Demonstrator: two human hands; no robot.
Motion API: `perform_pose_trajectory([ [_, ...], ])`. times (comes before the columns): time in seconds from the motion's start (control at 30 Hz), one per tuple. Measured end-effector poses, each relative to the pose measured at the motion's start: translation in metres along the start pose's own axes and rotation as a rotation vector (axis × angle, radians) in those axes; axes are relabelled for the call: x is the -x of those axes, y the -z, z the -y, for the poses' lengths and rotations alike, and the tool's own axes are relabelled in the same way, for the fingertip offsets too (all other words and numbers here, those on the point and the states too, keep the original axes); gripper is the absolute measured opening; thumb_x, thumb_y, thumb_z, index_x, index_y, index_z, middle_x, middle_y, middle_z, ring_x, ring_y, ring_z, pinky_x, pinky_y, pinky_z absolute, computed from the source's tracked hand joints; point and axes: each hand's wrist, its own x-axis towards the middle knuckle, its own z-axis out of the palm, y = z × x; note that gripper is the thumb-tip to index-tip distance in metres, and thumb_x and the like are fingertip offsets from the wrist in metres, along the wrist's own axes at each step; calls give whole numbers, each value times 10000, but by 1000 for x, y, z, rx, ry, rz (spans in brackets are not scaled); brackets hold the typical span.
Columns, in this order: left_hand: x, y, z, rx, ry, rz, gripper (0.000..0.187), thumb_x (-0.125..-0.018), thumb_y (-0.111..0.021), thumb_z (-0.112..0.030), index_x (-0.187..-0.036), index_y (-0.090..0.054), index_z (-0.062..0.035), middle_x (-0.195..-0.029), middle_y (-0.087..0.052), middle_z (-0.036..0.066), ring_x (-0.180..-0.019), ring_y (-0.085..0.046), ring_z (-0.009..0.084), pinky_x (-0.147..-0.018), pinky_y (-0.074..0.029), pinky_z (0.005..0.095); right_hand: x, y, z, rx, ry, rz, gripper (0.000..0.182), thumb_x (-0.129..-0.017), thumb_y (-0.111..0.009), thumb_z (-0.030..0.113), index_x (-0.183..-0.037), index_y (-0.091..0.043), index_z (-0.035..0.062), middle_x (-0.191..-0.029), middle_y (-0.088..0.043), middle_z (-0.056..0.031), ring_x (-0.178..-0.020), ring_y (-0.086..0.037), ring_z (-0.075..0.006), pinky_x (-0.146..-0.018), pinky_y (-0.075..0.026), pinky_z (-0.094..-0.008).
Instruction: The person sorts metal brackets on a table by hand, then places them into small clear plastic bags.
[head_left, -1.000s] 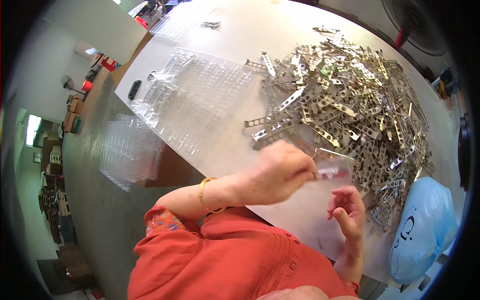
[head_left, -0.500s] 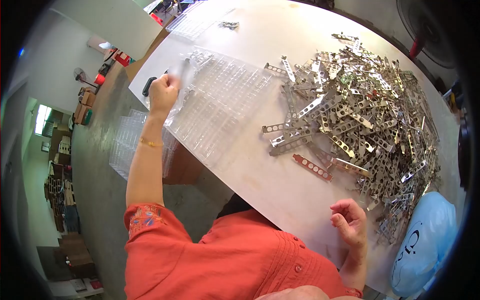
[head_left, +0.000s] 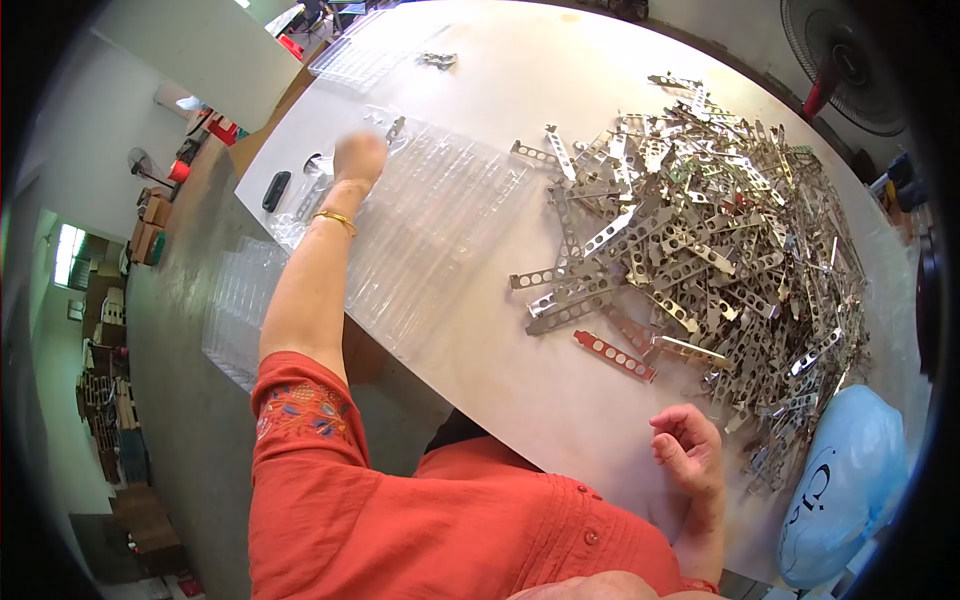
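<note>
- Clear plastic tray (head_left: 440, 230) is lying flat on the white table (head_left: 520, 370), at 9 o'clock of the bracket pile (head_left: 700, 240).
- Your left hand (head_left: 358, 158) is resting on its far edge; can't tell the finger spread.
- Your right hand (head_left: 688, 450) is hovering at the near table edge, fingers loosely curled, gripping nothing.

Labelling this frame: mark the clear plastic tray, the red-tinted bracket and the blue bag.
clear plastic tray (head_left: 440, 225), head view, bare middle of its ribbed surface.
red-tinted bracket (head_left: 614, 356), head view, mid-length of the perforated strip.
blue bag (head_left: 845, 480), head view, centre of its bulging side.
</note>
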Motion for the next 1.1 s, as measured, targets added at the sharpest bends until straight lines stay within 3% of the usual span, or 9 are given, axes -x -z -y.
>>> perform_pose_trajectory([
  [0.23,-7,-21,-1,-209,-21,74,172,-835,-696,-228,-896,-770,-85,-942,-744,172,-950,-717,330,-883,-553,407,-3,5,-1,16,-25,14,223,-923,-726,131,-1070,-627,-4,-817,-621,-12,-655,-578,-55,-559,-468,-204],
  [0.47,-8,-31,-6,-171,-68,98,160,-840,-681,-221,-848,-776,-92,-943,-745,167,-955,-714,334,-892,-548,409,-3,4,0,-20,-44,-1,195,-923,-701,93,-1075,-630,-5,-813,-624,-19,-651,-576,-59,-559,-465,-205],
  [0.67,-4,-23,-14,-207,-82,70,229,-853,-684,-239,-980,-748,-59,-1004,-728,205,-1021,-697,341,-913,-537,418,-1,5,1,25,-42,13,179,-915,-693,68,-1069,-638,-3,-835,-628,-15,-671,-562,-53,-581,-455,-210],
  [0.73,8,-9,-31,-172,-222,-131,261,-872,-673,-241,-1017,-722,-31,-1009,-717,209,-986,-695,350,-885,-537,428,-1,4,3,23,-31,8,179,-907,-702,69,-1062,-644,2,-822,-624,0,-680,-550,-44,-597,-445,-208],
  [0.77,17,-1,-42,-168,-227,-127,261,-872,-673,-241,-1017,-722,-31,-1009,-717,209,-986,-695,350,-885,-537,428,-1,4,3,22,-34,1,179,-907,-702,69,-1062,-644,2,-822,-624,0,-680,-550,-44,-597,-445,-208],
  [0.83,60,28,-89,94,-383,-55,209,-890,-660,-194,-981,-717,-15,-969,-709,192,-911,-690,350,-837,-535,437,0,4,4,63,-44,1,177,-901,-708,72,-1054,-651,5,-814,-618,13,-683,-538,-38,-606,-434,-206],
  [0.9,106,42,-123,263,-564,37,137,-898,-683,-103,-993,-718,-11,-942,-712,146,-774,-677,253,-723,-535,336,0,5,3,61,-47,7,177,-900,-711,74,-1052,-652,6,-815,-617,15,-683,-537,-36,-604,-431,-207],
  [0.97,155,52,-149,276,-649,162,120,-888,-683,-59,-991,-710,-4,-925,-688,138,-711,-635,248,-665,-518,329,0,5,3,58,-44,15,177,-898,-713,75,-1050,-653,6,-816,-616,18,-683,-536,-35,-601,-428,-208],
  [1.1,208,35,-161,250,-761,281,209,-875,-684,-86,-1071,-675,-16,-983,-665,146,-846,-638,295,-762,-513,385,2,6,4,72,-43,24,191,-905,-720,95,-1059,-654,4,-827,-616,17,-710,-550,-36,-628,-447,-205],
])
